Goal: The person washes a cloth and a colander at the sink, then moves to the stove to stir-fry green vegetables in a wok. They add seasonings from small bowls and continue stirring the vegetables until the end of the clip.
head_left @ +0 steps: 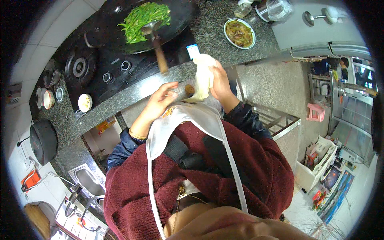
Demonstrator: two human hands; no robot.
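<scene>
A pale yellow cloth [203,78] hangs bunched in front of my apron, its upper end folded over. My right hand [222,84] is closed around its side. To the left, my left hand [161,98] holds nothing, fingers apart and stretched toward the cloth without visibly touching it. Beyond the hands, a dark wok [180,30] sits on the stove with sliced green peppers [146,18] in it. A spatula [159,54] rests in the wok, its wooden handle pointing back toward me.
A white plate of cooked food [239,33] stands on the counter at the far right. Left of the stove knobs is a small bowl [85,103] with pale chopped pieces. A free burner [80,67] lies left of the wok. A metal-framed rack [276,120] stands at my right.
</scene>
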